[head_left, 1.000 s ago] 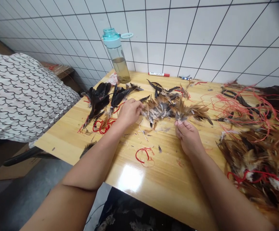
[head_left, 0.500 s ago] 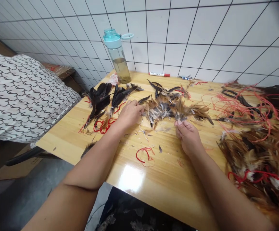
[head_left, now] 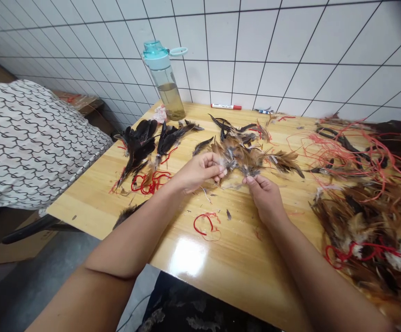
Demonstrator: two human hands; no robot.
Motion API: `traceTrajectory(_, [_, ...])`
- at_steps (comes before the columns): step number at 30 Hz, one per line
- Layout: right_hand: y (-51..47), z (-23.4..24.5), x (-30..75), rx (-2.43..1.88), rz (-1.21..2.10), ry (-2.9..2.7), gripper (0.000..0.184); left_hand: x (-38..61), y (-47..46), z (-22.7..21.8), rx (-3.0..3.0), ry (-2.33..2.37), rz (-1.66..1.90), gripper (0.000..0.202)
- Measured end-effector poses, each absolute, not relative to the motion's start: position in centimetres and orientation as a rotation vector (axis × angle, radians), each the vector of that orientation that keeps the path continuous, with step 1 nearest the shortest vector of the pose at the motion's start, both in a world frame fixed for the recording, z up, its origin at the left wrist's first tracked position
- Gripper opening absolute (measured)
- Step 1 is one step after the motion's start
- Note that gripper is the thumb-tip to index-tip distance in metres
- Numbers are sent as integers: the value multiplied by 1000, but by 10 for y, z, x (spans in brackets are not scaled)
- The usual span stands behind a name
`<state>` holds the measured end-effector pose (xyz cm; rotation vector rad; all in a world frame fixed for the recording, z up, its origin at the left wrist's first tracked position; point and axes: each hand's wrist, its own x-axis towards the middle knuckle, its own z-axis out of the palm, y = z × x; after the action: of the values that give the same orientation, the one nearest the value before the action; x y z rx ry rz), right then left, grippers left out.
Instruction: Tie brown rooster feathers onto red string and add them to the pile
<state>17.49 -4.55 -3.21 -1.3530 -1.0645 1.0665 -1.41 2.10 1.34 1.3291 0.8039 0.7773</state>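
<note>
My right hand (head_left: pixel 263 193) pinches a bunch of brown feathers (head_left: pixel 250 157) by its grey base, thumb on top, with the tips fanning away from me. To its left, my left hand (head_left: pixel 207 171) is closed, thumb against the fingers, at the downy grey end of a feather (head_left: pixel 228 163). More brown and grey feathers lie behind both hands, so where one bunch stops is hard to see. A thin white thread (head_left: pixel 206 195) lies just below my left hand. Nearer me on the wooden table (head_left: pixel 242 258) is a curled red cord (head_left: pixel 200 225).
Black feather bunches (head_left: pixel 136 145) and red cords (head_left: pixel 150 182) lie at left. A water bottle (head_left: pixel 168 90) and red marker (head_left: pixel 226 107) stand and lie by the tiled wall. On the right are tangled red strings (head_left: pixel 339 150), scissors-like black handles (head_left: pixel 342 138) and a brown feather pile (head_left: pixel 366 221).
My left hand has moved right, from the left end of the loose feathers to close beside my right hand. The right hand keeps its pinch on the bunch. The view has shifted slightly.
</note>
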Motion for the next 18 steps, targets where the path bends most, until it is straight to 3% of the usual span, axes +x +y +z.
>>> traceTrajectory(18, [-44,-35,173,-1320,1066,-1259,19,25,-4,-9,1339,782,892,22])
